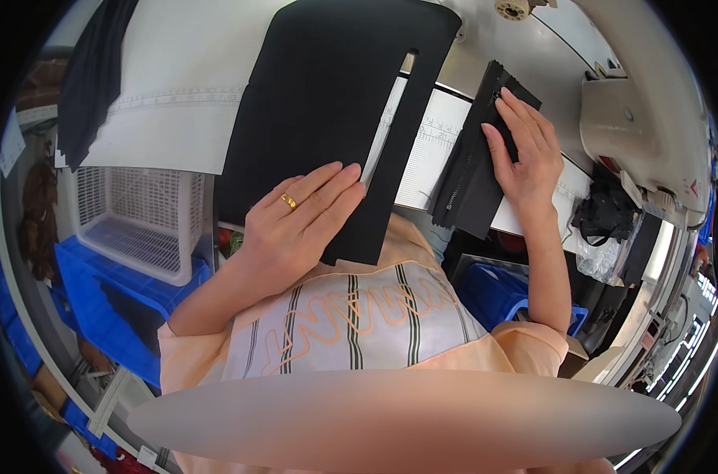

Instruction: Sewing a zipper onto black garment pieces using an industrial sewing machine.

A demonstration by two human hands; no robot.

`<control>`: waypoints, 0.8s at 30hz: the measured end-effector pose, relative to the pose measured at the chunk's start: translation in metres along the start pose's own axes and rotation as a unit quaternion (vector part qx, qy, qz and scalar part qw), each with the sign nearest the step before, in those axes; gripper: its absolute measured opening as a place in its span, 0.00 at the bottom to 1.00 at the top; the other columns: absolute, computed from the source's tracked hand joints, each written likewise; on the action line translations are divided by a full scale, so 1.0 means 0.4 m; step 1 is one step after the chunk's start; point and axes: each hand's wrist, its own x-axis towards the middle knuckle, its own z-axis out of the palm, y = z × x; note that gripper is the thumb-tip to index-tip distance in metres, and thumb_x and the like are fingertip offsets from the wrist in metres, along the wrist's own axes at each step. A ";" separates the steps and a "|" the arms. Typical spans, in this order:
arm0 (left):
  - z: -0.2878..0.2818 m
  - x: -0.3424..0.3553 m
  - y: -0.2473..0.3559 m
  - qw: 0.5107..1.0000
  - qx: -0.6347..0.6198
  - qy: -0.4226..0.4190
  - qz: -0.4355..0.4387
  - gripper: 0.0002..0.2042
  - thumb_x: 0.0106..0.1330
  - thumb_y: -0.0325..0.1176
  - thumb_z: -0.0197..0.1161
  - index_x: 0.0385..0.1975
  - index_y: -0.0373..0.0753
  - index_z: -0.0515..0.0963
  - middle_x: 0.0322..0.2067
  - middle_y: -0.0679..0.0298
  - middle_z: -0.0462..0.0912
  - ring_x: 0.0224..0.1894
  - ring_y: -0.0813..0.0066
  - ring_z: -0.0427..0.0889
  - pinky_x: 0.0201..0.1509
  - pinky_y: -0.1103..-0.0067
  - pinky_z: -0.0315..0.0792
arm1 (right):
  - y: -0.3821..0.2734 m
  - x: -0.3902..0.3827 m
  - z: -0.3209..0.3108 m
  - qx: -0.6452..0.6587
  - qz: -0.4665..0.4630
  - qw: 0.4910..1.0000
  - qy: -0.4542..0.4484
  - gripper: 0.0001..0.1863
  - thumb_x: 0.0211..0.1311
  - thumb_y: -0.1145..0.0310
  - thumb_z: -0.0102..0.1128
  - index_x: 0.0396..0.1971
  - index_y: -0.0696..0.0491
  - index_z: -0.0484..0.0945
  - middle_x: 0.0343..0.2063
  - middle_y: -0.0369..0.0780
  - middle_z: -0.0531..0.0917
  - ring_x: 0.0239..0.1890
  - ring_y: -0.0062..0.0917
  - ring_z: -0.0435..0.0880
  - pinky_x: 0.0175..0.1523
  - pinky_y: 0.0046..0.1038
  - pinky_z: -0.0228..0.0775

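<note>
Slotted panel: here it is, a black fabric panel (327,95) lying across the worktable, a long narrow slot cut near its right edge, its lower end overhanging toward the wearer.
Left hand: flat on the panel, this left hand (300,209), fingers straight and together beside the slot's lower end, gripping nothing; a gold ring (289,201) gleams.
Zipper strip: over to the right, a black zipper strip (471,170) slants across the table, apart from the panel.
Right hand: unclenched, the right hand (529,150) lays fingertips and thumb on the strip's upper part, near the slider.
Worktable: white worktable (177,138), ruler markings running across.
Right side: a beige sewing machine (639,118), a blue bin (493,292) below.
Left side: dark cloth (98,71) on the table; lower, a white plastic basket (138,213) beside a blue crate (106,276).
</note>
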 end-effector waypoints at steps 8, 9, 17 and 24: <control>0.000 0.016 0.030 0.999 -0.013 -0.035 -0.009 0.18 0.50 0.28 0.68 0.43 0.33 0.81 0.46 0.55 0.84 0.49 0.63 0.83 0.49 0.73 0.78 | 0.003 -0.004 0.004 0.000 0.004 1.000 -0.001 0.18 0.47 0.68 0.73 0.41 0.54 0.84 0.46 0.35 0.85 0.45 0.30 0.82 0.49 0.28 0.75; -0.004 0.016 0.033 0.999 -0.024 -0.038 -0.023 0.20 0.49 0.28 0.69 0.44 0.32 0.80 0.48 0.54 0.83 0.50 0.61 0.83 0.49 0.72 0.78 | 0.003 -0.004 0.004 0.002 0.006 1.000 0.001 0.18 0.48 0.68 0.73 0.41 0.54 0.84 0.46 0.36 0.85 0.45 0.30 0.82 0.49 0.28 0.75; -0.091 0.152 -0.084 0.967 -0.173 -0.183 0.037 0.23 0.57 0.36 0.68 0.51 0.32 0.76 0.56 0.56 0.77 0.62 0.54 0.71 0.61 0.67 0.68 | 0.003 -0.003 0.004 0.003 0.001 1.000 0.001 0.18 0.48 0.68 0.73 0.41 0.53 0.83 0.46 0.35 0.85 0.45 0.30 0.82 0.49 0.29 0.75; 0.064 0.398 -0.341 0.984 -0.144 -0.010 -0.104 0.10 0.58 0.35 0.68 0.31 0.35 0.79 0.26 0.57 0.80 0.29 0.67 0.79 0.36 0.76 0.71 | 0.001 -0.003 0.005 0.003 0.008 1.000 0.000 0.18 0.48 0.68 0.73 0.41 0.53 0.84 0.46 0.35 0.85 0.46 0.30 0.82 0.49 0.28 0.75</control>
